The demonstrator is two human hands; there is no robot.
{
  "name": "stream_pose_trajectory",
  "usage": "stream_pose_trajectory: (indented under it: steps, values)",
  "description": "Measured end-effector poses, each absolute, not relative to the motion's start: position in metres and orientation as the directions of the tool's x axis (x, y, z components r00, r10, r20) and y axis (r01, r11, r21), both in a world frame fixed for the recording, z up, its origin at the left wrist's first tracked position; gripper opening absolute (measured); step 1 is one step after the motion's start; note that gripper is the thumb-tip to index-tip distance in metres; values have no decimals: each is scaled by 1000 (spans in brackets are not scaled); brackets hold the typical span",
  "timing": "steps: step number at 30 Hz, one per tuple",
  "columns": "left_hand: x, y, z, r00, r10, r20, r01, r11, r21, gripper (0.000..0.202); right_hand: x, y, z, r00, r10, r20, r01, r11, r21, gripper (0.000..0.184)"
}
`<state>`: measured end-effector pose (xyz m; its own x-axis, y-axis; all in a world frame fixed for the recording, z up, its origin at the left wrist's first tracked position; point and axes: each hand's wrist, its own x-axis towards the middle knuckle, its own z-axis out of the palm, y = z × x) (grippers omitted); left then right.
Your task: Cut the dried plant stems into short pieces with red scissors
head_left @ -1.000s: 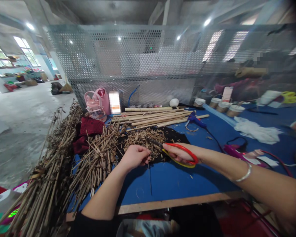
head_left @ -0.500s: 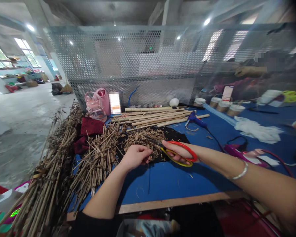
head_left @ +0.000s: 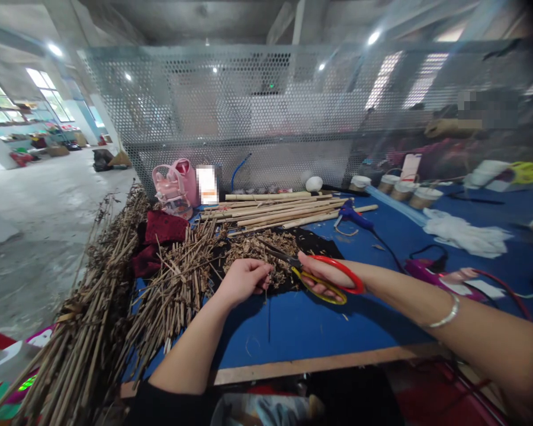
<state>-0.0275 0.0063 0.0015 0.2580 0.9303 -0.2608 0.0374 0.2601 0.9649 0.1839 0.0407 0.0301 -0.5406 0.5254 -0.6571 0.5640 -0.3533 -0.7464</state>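
My left hand [head_left: 244,280] is closed in a pinch over the table, and a thin dark plant stem [head_left: 269,322] hangs below its fingertips. Just to the right, my right hand [head_left: 320,277] grips a pair of scissors [head_left: 354,277] with one red and one yellow handle loop. Their dark blades point left, above a pile of dry, crumbled plant bits [head_left: 253,245] on a black cloth [head_left: 324,244]. The blades look somewhat parted, and their tips blend into the pile. Left of my left hand lies a heap of cut dry stalks [head_left: 182,278].
Long dry stalk bundles [head_left: 80,319] line the table's left side. Pale sticks [head_left: 288,213] lie at the back, beside a blue glue gun [head_left: 353,216]. A pink bag [head_left: 184,183] stands against the perforated screen [head_left: 231,118]. White plastic [head_left: 466,231] and a purple tool [head_left: 426,272] lie right.
My right hand and the scissors have shifted slightly right, and the red loop has swung away from the yellow one, so the scissors are wider. My left hand has barely moved.
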Motion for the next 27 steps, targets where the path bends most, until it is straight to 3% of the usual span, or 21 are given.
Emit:
stream_pose_trajectory:
  steps: [6,15,21,27]
  values:
    - [-27,7,1,189,931,-312,60,306,950,25,179,42,25,-375,671,-639,668,-283,-689,62]
    - [-28,8,0,206,934,-291,29,291,956,23,190,38,33,-522,607,-599,586,-255,-769,61]
    - [-26,7,-1,212,941,-265,88,252,964,24,179,38,34,-391,694,-605,728,-168,-664,64]
    - [-27,10,-5,182,941,-286,98,272,957,21,185,36,35,-454,742,-493,731,-7,-683,62]
